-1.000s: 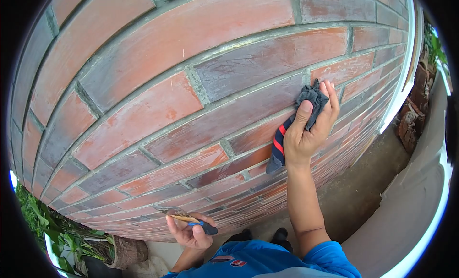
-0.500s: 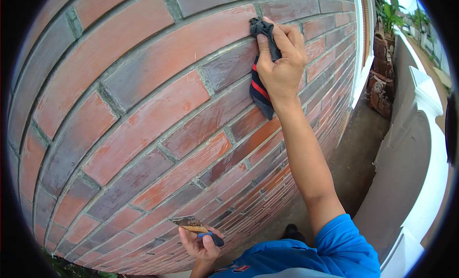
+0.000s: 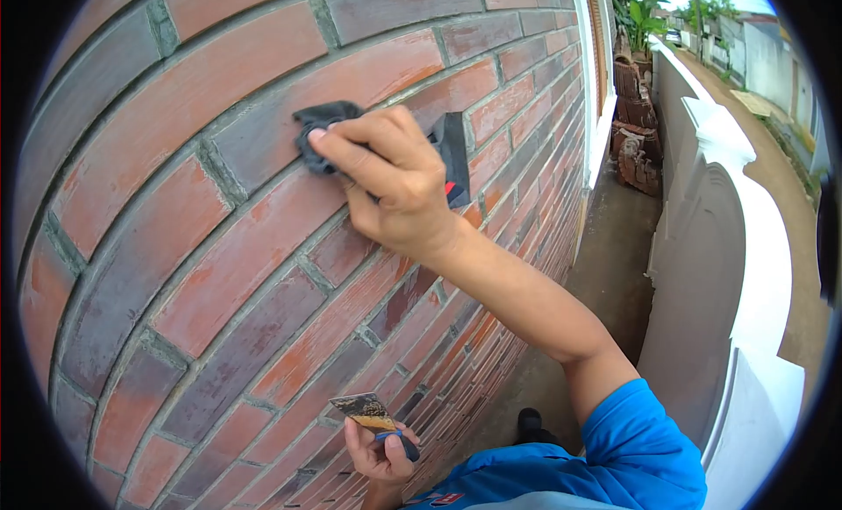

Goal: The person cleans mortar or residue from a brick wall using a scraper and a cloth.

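My right hand (image 3: 390,181) presses a bunched dark cloth (image 3: 324,128) against the brick wall (image 3: 254,247), and a loose end of the cloth with a red stripe hangs out behind the fingers. Lower down, my left hand (image 3: 381,449) is closed round the blue and black handle of a small trowel (image 3: 367,411). The trowel's flat blade points up and to the left, with brownish mortar-like residue on it, in front of the wall. Grey joints run between the red and purplish bricks.
A narrow concrete passage (image 3: 605,256) runs along the wall. On its right stands a low boundary wall (image 3: 702,238) with a white top. Stacked reddish-brown pieces (image 3: 636,133) and green plants are at its far end. A dark shoe (image 3: 529,420) shows below.
My right hand has moved left and down across the bricks with the cloth. My left hand and the trowel sit slightly further right and lower, and the view has shifted.
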`<state>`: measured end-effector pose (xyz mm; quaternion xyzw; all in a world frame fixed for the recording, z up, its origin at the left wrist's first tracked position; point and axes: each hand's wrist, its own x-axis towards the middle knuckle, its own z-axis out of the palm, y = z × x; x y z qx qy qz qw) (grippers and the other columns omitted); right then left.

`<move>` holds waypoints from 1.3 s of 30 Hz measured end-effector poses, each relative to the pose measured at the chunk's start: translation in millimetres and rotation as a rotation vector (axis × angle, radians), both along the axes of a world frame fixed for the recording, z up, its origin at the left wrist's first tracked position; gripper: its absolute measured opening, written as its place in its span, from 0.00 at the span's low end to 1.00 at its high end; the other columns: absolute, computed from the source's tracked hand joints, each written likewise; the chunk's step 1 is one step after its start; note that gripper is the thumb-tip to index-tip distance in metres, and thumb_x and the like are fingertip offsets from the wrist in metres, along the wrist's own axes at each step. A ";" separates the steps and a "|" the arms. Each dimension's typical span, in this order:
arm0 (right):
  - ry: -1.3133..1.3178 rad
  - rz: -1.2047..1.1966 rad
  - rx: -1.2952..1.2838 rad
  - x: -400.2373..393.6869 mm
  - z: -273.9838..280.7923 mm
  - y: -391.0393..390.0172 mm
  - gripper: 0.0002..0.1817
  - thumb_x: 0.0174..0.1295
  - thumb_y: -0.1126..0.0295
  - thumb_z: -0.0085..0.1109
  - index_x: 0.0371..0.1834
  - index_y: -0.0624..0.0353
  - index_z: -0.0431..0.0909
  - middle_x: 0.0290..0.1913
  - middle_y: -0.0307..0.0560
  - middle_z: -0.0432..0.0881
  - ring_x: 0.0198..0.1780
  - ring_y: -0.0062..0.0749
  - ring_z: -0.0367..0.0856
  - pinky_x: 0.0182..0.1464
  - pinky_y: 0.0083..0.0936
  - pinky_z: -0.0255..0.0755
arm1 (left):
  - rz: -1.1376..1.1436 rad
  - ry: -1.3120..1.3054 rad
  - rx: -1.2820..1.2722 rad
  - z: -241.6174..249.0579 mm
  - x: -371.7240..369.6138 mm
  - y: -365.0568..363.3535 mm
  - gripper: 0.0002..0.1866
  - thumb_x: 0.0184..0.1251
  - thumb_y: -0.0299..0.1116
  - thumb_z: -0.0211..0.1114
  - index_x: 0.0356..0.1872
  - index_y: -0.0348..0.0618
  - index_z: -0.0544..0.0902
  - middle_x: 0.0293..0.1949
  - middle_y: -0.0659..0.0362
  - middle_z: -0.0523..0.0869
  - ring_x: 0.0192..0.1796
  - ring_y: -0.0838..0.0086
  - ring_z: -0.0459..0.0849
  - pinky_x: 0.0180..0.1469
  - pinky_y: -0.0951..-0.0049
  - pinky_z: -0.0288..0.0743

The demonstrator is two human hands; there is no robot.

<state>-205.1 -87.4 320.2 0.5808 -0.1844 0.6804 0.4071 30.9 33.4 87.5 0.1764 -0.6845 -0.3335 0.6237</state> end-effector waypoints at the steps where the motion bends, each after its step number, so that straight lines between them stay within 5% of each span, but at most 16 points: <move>1: 0.091 0.096 -0.017 27.8 -1.1 4.8 0.22 0.42 0.86 0.61 0.45 0.60 0.83 0.39 0.46 0.80 0.39 0.37 0.76 0.39 0.28 0.73 | -0.019 -0.017 -0.046 -1.7 -1.7 -2.9 0.36 0.70 0.30 0.51 0.74 0.37 0.44 0.38 0.44 0.78 0.23 0.73 0.78 0.22 0.74 0.78; 4: 0.359 0.202 -0.029 53.0 -9.5 4.2 0.23 0.43 0.85 0.60 0.47 0.59 0.83 0.44 0.47 0.79 0.41 0.38 0.75 0.41 0.28 0.73 | -0.030 -0.043 -0.158 -2.9 -2.2 -8.7 0.36 0.70 0.31 0.52 0.74 0.38 0.44 0.39 0.43 0.77 0.23 0.74 0.78 0.21 0.74 0.78; 7: 0.032 -0.129 0.004 -26.3 8.7 -12.6 0.21 0.52 0.84 0.59 0.51 0.57 0.82 0.44 0.46 0.79 0.42 0.39 0.76 0.45 0.28 0.72 | 0.036 -0.058 -0.166 -11.2 20.7 -6.4 0.37 0.71 0.29 0.53 0.75 0.43 0.43 0.40 0.41 0.77 0.25 0.72 0.79 0.23 0.71 0.80; 10: -0.649 -0.133 0.097 -118.9 14.7 -52.1 0.15 0.62 0.79 0.55 0.52 0.63 0.79 0.47 0.53 0.80 0.50 0.45 0.78 0.54 0.34 0.71 | 0.062 0.170 0.497 -24.1 51.5 14.8 0.46 0.62 0.38 0.70 0.75 0.57 0.49 0.41 0.52 0.79 0.36 0.69 0.82 0.34 0.67 0.81; 11: -0.705 -0.131 0.115 -126.1 23.0 -59.3 0.15 0.63 0.78 0.54 0.52 0.64 0.79 0.49 0.54 0.80 0.51 0.45 0.78 0.55 0.34 0.70 | 0.058 0.256 0.510 -14.6 54.0 13.8 0.40 0.61 0.28 0.69 0.72 0.50 0.56 0.37 0.54 0.79 0.32 0.70 0.81 0.33 0.67 0.81; 13: -0.824 -0.132 0.169 -122.2 36.7 -53.4 0.14 0.65 0.76 0.52 0.53 0.65 0.78 0.52 0.56 0.79 0.54 0.47 0.78 0.57 0.34 0.70 | -0.013 0.209 0.624 -12.8 65.6 10.7 0.37 0.61 0.27 0.69 0.68 0.49 0.59 0.36 0.54 0.79 0.31 0.70 0.81 0.32 0.68 0.81; 16: -0.254 -0.085 0.134 -23.5 44.4 -22.7 0.21 0.67 0.76 0.49 0.64 0.63 0.70 0.68 0.62 0.67 0.72 0.53 0.61 0.72 0.43 0.55 | -0.167 0.147 0.692 -16.1 71.3 -3.0 0.26 0.64 0.27 0.66 0.59 0.49 0.64 0.36 0.54 0.80 0.34 0.70 0.82 0.36 0.66 0.82; 18: 0.295 -0.008 0.153 45.7 36.0 4.0 0.28 0.58 0.77 0.54 0.65 0.53 0.71 0.74 0.54 0.58 0.76 0.52 0.54 0.73 0.55 0.48 | -0.139 0.257 0.805 -13.7 54.0 2.5 0.22 0.65 0.27 0.65 0.56 0.48 0.66 0.37 0.55 0.80 0.36 0.70 0.82 0.38 0.64 0.82; 20: 0.586 0.034 0.132 58.5 45.4 11.9 0.32 0.58 0.83 0.52 0.67 0.45 0.70 0.75 0.52 0.59 0.77 0.45 0.54 0.74 0.53 0.43 | -0.150 0.050 0.946 -8.4 60.3 -1.1 0.16 0.69 0.33 0.62 0.52 0.45 0.68 0.36 0.56 0.80 0.36 0.71 0.82 0.41 0.66 0.81; 22: 0.418 -0.141 0.132 23.1 78.4 -2.0 0.34 0.56 0.83 0.51 0.68 0.44 0.69 0.75 0.48 0.59 0.75 0.44 0.57 0.74 0.54 0.41 | -0.204 -0.078 0.834 1.2 63.3 -5.2 0.14 0.72 0.38 0.59 0.50 0.42 0.70 0.34 0.57 0.80 0.35 0.72 0.81 0.38 0.70 0.79; 24: -0.007 -0.154 0.086 -33.4 117.6 -24.3 0.29 0.60 0.83 0.46 0.67 0.50 0.70 0.68 0.53 0.69 0.73 0.48 0.62 0.73 0.54 0.44 | -0.117 -0.105 0.585 5.1 61.2 3.1 0.24 0.72 0.35 0.59 0.63 0.41 0.61 0.36 0.56 0.80 0.34 0.75 0.80 0.38 0.75 0.76; 25: -0.170 -0.184 0.059 -75.0 130.3 -48.6 0.24 0.64 0.78 0.46 0.65 0.52 0.71 0.66 0.53 0.72 0.70 0.56 0.64 0.69 0.63 0.49 | -0.069 -0.117 0.456 6.0 60.3 7.7 0.30 0.72 0.34 0.58 0.69 0.40 0.57 0.37 0.56 0.80 0.33 0.76 0.79 0.38 0.78 0.75; 28: -0.597 -0.152 0.233 -142.5 128.7 -74.1 0.23 0.67 0.73 0.43 0.66 0.60 0.68 0.64 0.61 0.72 0.67 0.57 0.67 0.67 0.44 0.60 | -0.022 -0.095 0.295 3.7 62.0 9.9 0.29 0.72 0.33 0.58 0.69 0.39 0.57 0.38 0.55 0.80 0.33 0.75 0.79 0.38 0.77 0.75; 32: -0.718 -0.025 0.359 -71.4 129.1 -36.3 0.24 0.69 0.73 0.43 0.69 0.60 0.63 0.62 0.63 0.73 0.68 0.58 0.66 0.69 0.44 0.59 | -0.010 -0.059 0.221 2.7 63.9 6.0 0.29 0.71 0.31 0.58 0.69 0.37 0.58 0.39 0.54 0.81 0.34 0.75 0.79 0.38 0.76 0.75; 35: -0.122 -0.005 0.170 30.9 122.9 -10.7 0.24 0.68 0.79 0.42 0.69 0.61 0.62 0.67 0.65 0.66 0.72 0.59 0.58 0.72 0.53 0.49 | 0.002 -0.033 0.165 2.8 61.7 3.7 0.29 0.71 0.30 0.58 0.69 0.36 0.59 0.40 0.54 0.81 0.34 0.74 0.79 0.38 0.76 0.75; 39: 0.831 0.155 0.025 181.9 82.3 27.5 0.29 0.59 0.74 0.52 0.67 0.52 0.68 0.73 0.49 0.63 0.77 0.43 0.54 0.76 0.52 0.42 | 0.035 -0.020 0.097 3.6 58.8 4.4 0.28 0.71 0.29 0.58 0.69 0.34 0.60 0.41 0.53 0.81 0.35 0.74 0.79 0.38 0.75 0.75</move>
